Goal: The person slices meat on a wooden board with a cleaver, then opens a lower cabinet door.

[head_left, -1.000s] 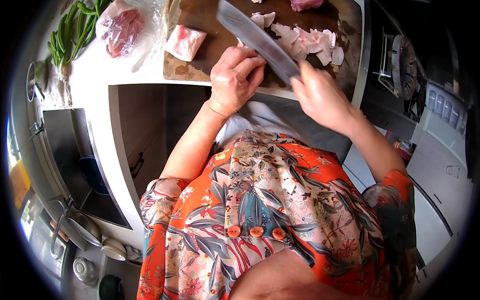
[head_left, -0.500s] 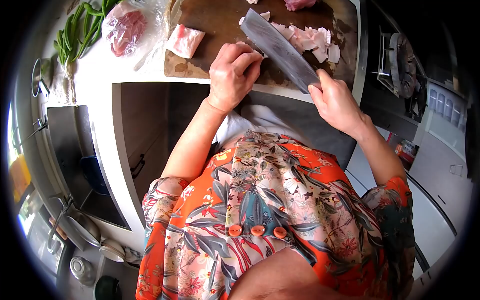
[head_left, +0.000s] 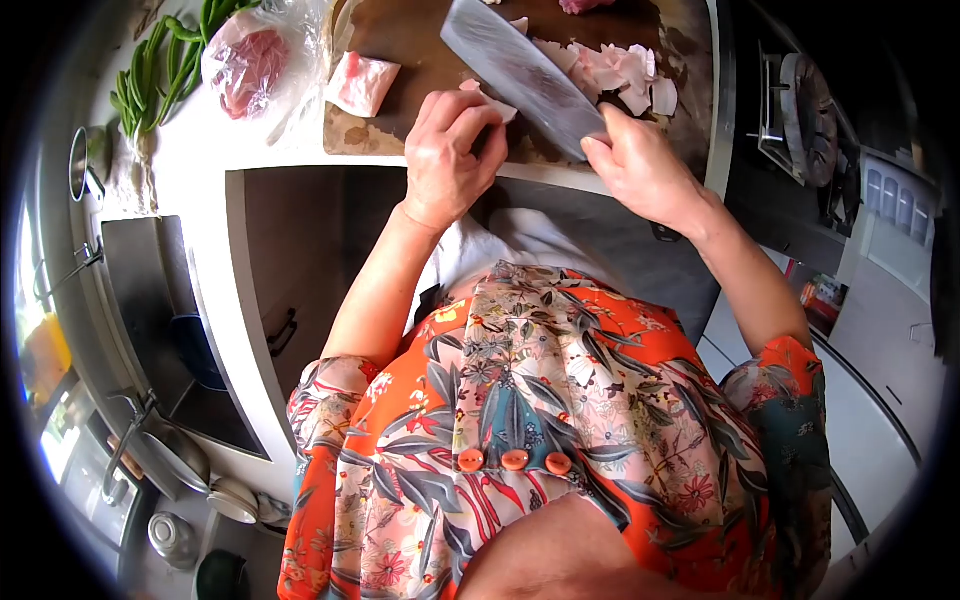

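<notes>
My left hand (head_left: pixel 447 155) is curled, its fingers closed at a small pale meat piece (head_left: pixel 492 101) on the brown cutting board (head_left: pixel 420 30). My right hand (head_left: pixel 648 170) grips the handle of a wide knife (head_left: pixel 522 75), whose blade slants up and left, just right of that piece. Thin pale meat slices (head_left: pixel 615 72) lie in a heap beyond the blade. A pale block of meat (head_left: pixel 362 84) rests near the board's left side. At the top edge of the view is part of a red meat chunk (head_left: pixel 583 5).
Left of the board lie meat in a plastic bag (head_left: pixel 247 65) and green onions (head_left: pixel 150 80) on the white counter (head_left: pixel 220 135). A sink (head_left: pixel 150 290) is at the left. Right of the board stands a stove (head_left: pixel 800 120).
The knife has swung right, then back left and up in my right hand. My left hand has shifted slightly left, and more of the small meat piece shows beside it.
</notes>
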A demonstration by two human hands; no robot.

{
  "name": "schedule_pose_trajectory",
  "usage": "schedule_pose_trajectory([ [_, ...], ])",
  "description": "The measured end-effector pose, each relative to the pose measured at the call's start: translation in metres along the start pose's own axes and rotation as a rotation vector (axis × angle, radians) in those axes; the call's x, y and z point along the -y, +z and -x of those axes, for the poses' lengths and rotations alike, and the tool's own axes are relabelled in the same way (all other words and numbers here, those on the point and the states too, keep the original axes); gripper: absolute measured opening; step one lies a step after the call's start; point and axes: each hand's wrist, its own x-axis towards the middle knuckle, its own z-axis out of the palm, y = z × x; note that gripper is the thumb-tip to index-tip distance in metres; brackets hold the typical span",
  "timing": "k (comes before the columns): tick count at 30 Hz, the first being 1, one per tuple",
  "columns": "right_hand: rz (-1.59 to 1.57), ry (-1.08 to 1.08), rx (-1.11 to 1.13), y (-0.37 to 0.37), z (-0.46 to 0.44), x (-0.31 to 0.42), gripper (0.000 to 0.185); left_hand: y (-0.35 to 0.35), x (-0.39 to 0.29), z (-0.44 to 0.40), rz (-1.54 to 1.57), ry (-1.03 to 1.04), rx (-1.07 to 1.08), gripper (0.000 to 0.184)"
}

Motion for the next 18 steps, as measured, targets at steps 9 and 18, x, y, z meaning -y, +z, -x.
schedule_pose_trajectory([
  [9,-0.204,0.116,0.013,0.002,0.024,-0.024,0.021,-0.021,-0.004,-0.024,-0.105,0.038,0.213,0.016],
  [18,-0.215,0.162,0.044,0.014,0.003,-0.024,0.022,-0.032,0.025,-0.051,-0.306,-0.108,0.707,0.016],
])
